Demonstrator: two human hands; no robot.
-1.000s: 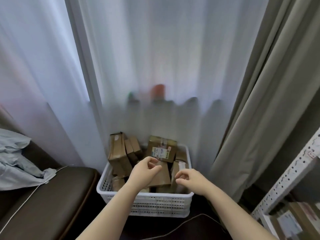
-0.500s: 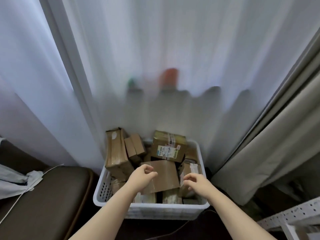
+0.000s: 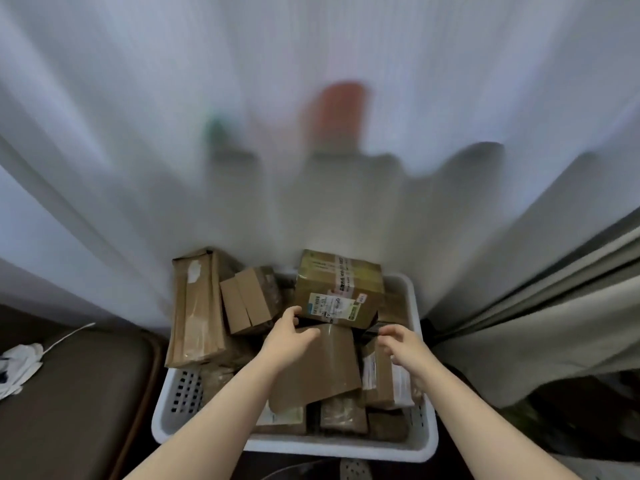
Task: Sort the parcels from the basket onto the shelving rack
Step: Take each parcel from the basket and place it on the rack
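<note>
A white plastic basket (image 3: 175,403) on the floor holds several brown cardboard parcels. A taped box with a printed label (image 3: 337,289) sits on top at the back. A tall flat parcel (image 3: 195,306) leans at the left, a small box (image 3: 247,301) beside it. My left hand (image 3: 289,337) reaches over a flat brown parcel (image 3: 318,368), its fingertips at the lower left corner of the labelled box. My right hand (image 3: 403,344) hovers over the right-hand parcels with fingers loosely curled and holds nothing. The shelving rack is out of view.
White sheer curtains (image 3: 311,116) hang right behind the basket, a grey drape (image 3: 540,306) at the right. A dark brown padded seat (image 3: 69,393) with a white cloth and cord (image 3: 20,362) lies at the left.
The view has moved closer and down onto the basket. Both hands have reached forward, the left from the flat parcel to the labelled box's corner. The rack has left the frame.
</note>
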